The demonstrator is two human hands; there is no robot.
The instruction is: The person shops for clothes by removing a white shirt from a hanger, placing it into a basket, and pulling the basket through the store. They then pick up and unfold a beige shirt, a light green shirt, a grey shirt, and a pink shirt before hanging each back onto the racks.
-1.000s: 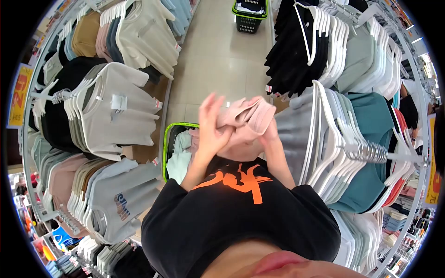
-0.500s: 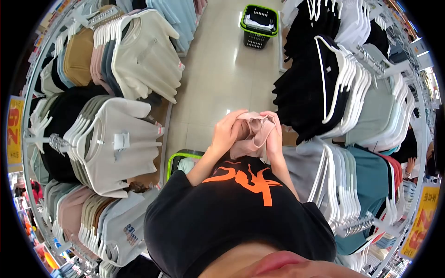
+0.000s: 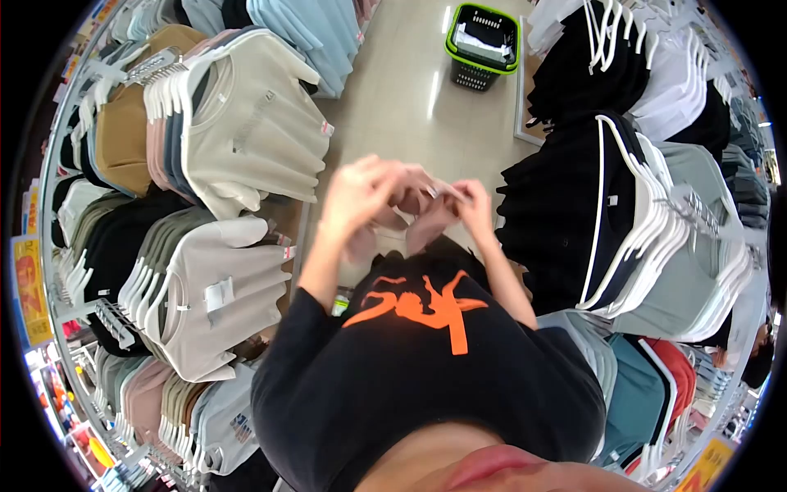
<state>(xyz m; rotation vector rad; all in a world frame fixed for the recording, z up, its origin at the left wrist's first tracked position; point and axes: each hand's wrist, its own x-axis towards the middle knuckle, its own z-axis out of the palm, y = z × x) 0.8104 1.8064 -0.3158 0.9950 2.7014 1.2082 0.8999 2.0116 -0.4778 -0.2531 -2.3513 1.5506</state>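
Note:
A pink garment (image 3: 430, 221) is stretched between my two hands in front of my chest, its lower parts hanging loose. My left hand (image 3: 361, 193), slightly blurred, has its fingers closed on the garment's left side. On the right, my right hand (image 3: 475, 209) pinches the other upper edge with fingers and thumb. Behind the garment lies the tiled floor (image 3: 385, 131).
Racks of hanging shirts stand on both sides, with a beige shirt (image 3: 254, 123) at the left and black garments (image 3: 566, 205) at the right. A black basket with a green rim (image 3: 518, 49) stands on the floor ahead. Part of a person shows at the far right.
My hands have moved apart, the left one farther left and up, spreading the bunched garment. The view has shifted, and the second green-rimmed basket beside my left arm is now mostly hidden.

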